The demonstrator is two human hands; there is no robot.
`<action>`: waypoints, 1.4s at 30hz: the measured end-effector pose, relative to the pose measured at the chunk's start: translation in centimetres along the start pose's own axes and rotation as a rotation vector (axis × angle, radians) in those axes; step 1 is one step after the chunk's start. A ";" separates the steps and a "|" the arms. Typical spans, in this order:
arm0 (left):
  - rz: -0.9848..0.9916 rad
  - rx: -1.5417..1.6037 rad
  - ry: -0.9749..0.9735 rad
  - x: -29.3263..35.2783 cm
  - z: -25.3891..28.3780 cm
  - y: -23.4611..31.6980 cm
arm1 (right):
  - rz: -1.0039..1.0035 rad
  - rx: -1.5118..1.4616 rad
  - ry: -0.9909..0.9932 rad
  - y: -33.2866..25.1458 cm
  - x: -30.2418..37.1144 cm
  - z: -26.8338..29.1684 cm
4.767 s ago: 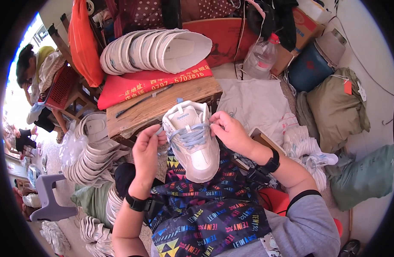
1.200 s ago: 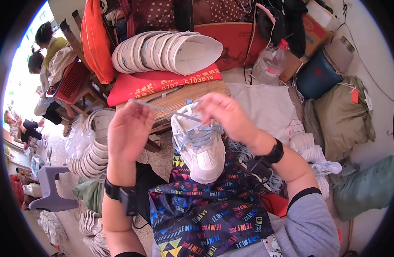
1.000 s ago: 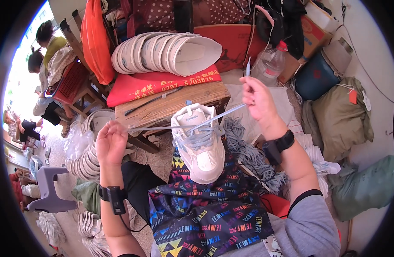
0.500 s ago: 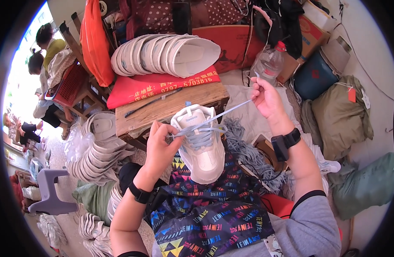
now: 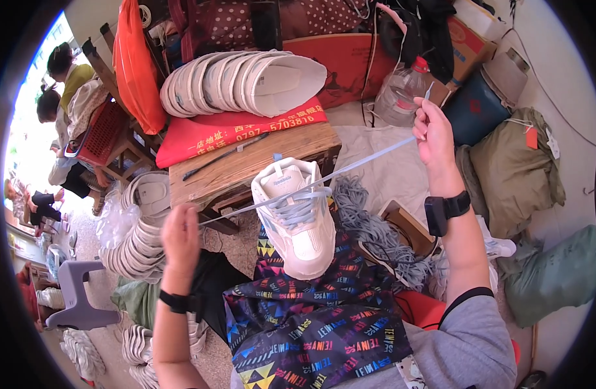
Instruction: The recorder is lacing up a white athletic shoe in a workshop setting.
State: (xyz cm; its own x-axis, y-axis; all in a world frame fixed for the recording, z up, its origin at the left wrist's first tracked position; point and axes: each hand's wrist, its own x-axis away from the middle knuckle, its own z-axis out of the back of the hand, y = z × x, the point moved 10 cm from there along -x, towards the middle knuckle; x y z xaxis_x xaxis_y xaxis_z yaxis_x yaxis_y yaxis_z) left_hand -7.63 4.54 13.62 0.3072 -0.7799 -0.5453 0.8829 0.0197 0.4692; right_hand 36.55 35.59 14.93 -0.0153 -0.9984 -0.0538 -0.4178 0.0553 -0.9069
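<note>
A white sneaker (image 5: 304, 249) rests on the patterned apron (image 5: 311, 318) over my lap, its toe toward me and its heel by the bench. Pale blue laces cross its tongue. One light blue shoelace (image 5: 370, 159) runs nearly straight across the shoe between my hands. Out to the right, my right hand (image 5: 434, 135) is closed on it, the tip poking up above the fingers. My left hand (image 5: 181, 238), slightly blurred, pinches the other side of the lace, left of the shoe.
Ahead is a wooden bench (image 5: 246, 170) with a red cloth, a thin dark tool and a row of nested white shoe uppers (image 5: 210, 84). Bundled blue laces (image 5: 388, 236) lie at right. Stacked uppers and a grey stool (image 5: 77, 295) stand left. People sit far left.
My hands have moved apart, the left one outward to the left and the right one outward to the right. The lace now stretches in a long line over the shoe.
</note>
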 end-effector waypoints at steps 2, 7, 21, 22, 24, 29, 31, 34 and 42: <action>-0.224 -0.303 0.016 -0.4 3.7 -0.5 | -0.009 -0.010 -0.066 0.4 0.3 -0.2; -0.081 -0.337 -0.103 0.4 4.3 -3.2 | 0.002 0.194 -0.126 1.9 2.5 -2.2; 0.564 1.763 -0.506 1.4 -2.3 2.0 | 0.110 1.153 -0.743 9.9 13.7 -12.3; 0.562 1.766 -0.509 1.3 -1.8 1.7 | 0.121 1.159 -0.734 9.8 13.5 -12.2; 0.503 0.753 -0.422 1.5 -0.2 -2.2 | 0.133 1.166 -0.723 9.5 13.2 -12.1; -0.266 -0.416 -0.368 2.3 1.8 4.2 | 0.028 1.121 -0.839 10.4 12.8 -12.9; -0.230 -0.423 -0.361 3.9 1.7 1.5 | 0.156 1.131 -0.875 9.7 12.8 -14.0; -0.092 -0.361 -0.375 4.6 2.3 -1.2 | 0.505 1.218 -0.925 8.5 14.0 -15.9; 0.267 -0.515 -0.346 6.4 3.5 -8.4 | 0.798 1.469 -1.117 8.1 16.0 -18.1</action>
State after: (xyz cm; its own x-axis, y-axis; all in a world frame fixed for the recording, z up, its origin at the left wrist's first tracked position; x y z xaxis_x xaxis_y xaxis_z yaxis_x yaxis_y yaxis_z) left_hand -14.32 -2.85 8.65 0.4826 -0.8606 -0.1627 0.8754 0.4683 0.1195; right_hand 16.48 19.91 14.30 0.9188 -0.3394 -0.2017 0.3237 0.9401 -0.1073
